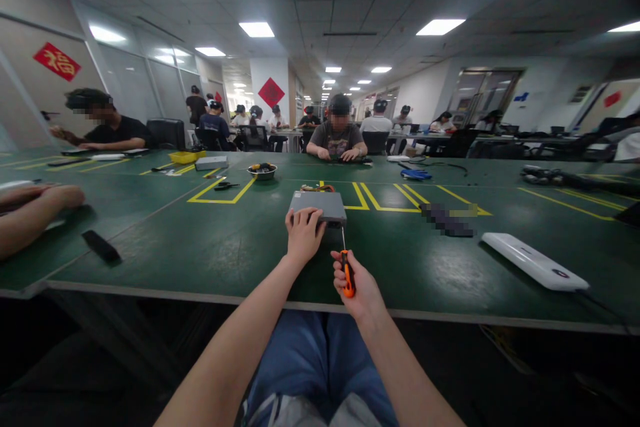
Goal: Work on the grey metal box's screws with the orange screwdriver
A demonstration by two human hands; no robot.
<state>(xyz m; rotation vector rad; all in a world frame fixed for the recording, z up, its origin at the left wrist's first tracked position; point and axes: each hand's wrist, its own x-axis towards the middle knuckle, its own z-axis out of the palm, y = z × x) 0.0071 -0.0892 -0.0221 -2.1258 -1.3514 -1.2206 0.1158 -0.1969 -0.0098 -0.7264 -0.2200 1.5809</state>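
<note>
A grey metal power supply unit (319,204) sits on the green table in front of me, with a socket on its near face and coloured wires (320,188) at its far side. My left hand (303,235) holds it at the near left, fingers over the top and thumb by the front face. In my right hand (361,283) is a screwdriver (347,275) with an orange and black handle, fingers closed round it. Its thin shaft points away from me to the unit's near right corner; whether the tip touches cannot be made out.
A metal bowl (262,171) with tools, a yellow tray (185,157) and blue gloves (415,174) lie farther back. To the right rests a white device (534,260) with a cable; a black object (101,246) lies left. Another person's arms (37,210) reach in from the left.
</note>
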